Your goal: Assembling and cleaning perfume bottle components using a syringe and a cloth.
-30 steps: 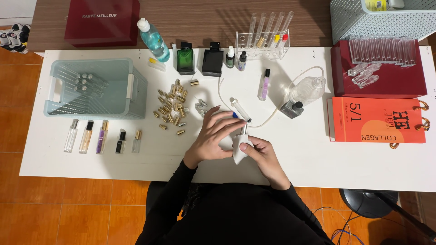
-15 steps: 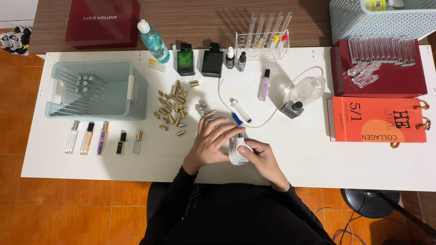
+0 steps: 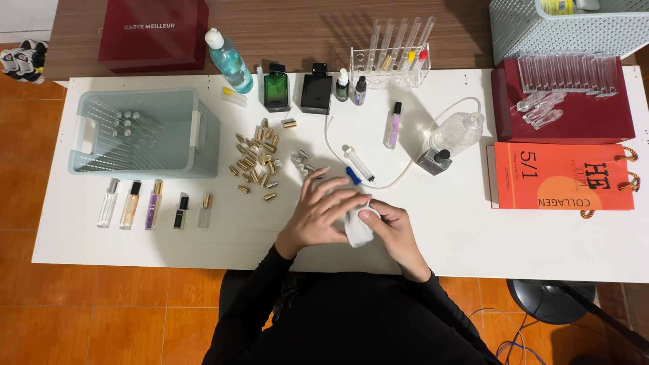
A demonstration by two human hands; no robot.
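Note:
My right hand (image 3: 397, 230) grips a small white cloth (image 3: 357, 230) bunched around something hidden inside it, just above the white table (image 3: 466, 230) near its front edge. My left hand (image 3: 318, 215) lies over the cloth's left side, its fingers stretched across the top. Just beyond the hands lie a syringe with a blue plunger (image 3: 358, 164) and a thin clear tube (image 3: 399, 177). The tube runs to a clear plastic bottle (image 3: 454, 132) lying on its side.
A pile of gold and silver caps (image 3: 257, 162) lies left of my hands. Further left are a pale blue basket (image 3: 138, 165) and a row of small spray vials (image 3: 154, 204). Perfume bottles (image 3: 297, 88) and a test-tube rack (image 3: 392, 61) stand at the back. Red boxes (image 3: 561, 177) sit right.
The white cloth has dropped from a more upright hold to a low bundle between my hands. My left fingers have spread over it. Nothing else on the table has moved.

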